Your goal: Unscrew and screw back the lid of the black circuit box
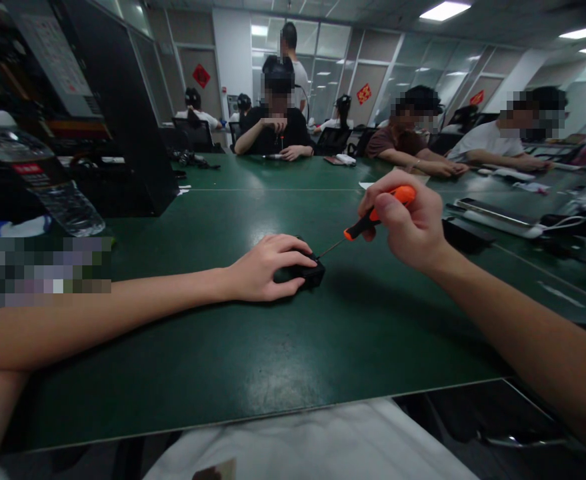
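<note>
On the green table [267, 360], my left hand [270, 270] is closed around a small black box-shaped object [315, 272], pressing it against the tabletop. Most of that object is hidden under the fingers, so its kind is unclear. A screwdriver [373, 217] with an orange and black handle is gripped in my right hand [410, 220]. Its thin metal shaft slants down to the left, and the tip meets the top of the black object near my left fingertips. Whether it sits in a screw is too small to tell.
A clear plastic bottle [47, 173] stands at the left beside a tall black case [117, 107]. Phone-like devices and a white cable [565, 223] lie at the right. Across the table sit several people, one in a black shirt [253, 140]. The table's front edge runs close to my lap.
</note>
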